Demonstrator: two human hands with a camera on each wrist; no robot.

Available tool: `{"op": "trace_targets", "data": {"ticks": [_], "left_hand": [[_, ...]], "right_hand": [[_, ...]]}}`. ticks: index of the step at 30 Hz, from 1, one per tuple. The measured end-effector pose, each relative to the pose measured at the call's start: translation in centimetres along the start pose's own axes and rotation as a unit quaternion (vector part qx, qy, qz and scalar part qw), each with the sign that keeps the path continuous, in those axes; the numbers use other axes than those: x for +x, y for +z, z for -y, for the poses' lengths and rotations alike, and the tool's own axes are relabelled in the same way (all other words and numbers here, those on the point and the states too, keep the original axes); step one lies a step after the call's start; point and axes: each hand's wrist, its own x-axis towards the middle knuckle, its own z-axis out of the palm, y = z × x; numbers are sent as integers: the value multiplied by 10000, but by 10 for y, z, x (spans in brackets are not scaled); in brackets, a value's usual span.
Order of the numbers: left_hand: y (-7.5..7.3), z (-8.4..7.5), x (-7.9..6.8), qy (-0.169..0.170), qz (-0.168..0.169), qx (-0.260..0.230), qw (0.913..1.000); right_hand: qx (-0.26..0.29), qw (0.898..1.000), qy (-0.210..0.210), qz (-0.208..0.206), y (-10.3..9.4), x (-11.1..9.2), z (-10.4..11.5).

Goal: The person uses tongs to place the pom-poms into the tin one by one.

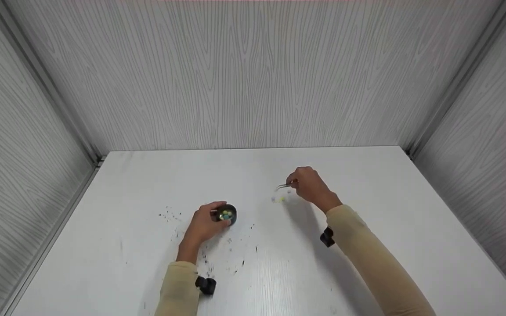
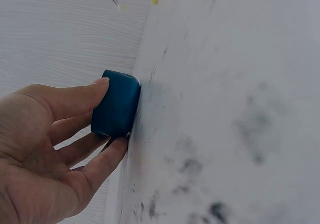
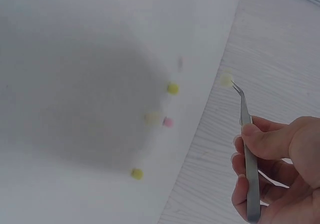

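My left hand (image 1: 204,223) grips a small dark teal cup (image 2: 117,104) between thumb and fingers, the cup's base at the tabletop. Several small coloured beads (image 1: 226,215) lie inside it. To the right and farther back, my right hand (image 1: 310,184) pinches silver bent-tip tweezers (image 3: 251,169) above the table. A pale yellowish bead (image 3: 226,80) is at the tweezers' tips. Below, on the tabletop, lie a yellow bead (image 3: 173,88), a second yellow bead (image 3: 137,173), a pink bead (image 3: 168,121) and a blurred pale bead (image 3: 152,117).
The white table (image 1: 169,175) carries dark specks and smudges (image 1: 204,259) around and in front of the left hand. A grey wood-grain back wall (image 1: 244,79) and side walls (image 1: 20,131) enclose it. Both sleeves carry a black wrist device (image 1: 327,237).
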Motion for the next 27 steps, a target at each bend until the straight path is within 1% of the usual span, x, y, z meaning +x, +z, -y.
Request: {"op": "trace_targets", "data": {"ticks": [4,11,14,27], "left_hand": [[0,-1,0,-60,-21,9,10000],[0,-4,0,-105,2,25,9999],[0,-4,-1,-115,14,1,9999],[1,-1,-1,116,-21,18,9999]], "right_hand": [[109,9999,-118,7,4,0,13],[-90,9982,-594,-75,13,1,36],[-44,9977,-679,-72,16,1,45],[52,9933,-1151,-8,32,1,80]]}}
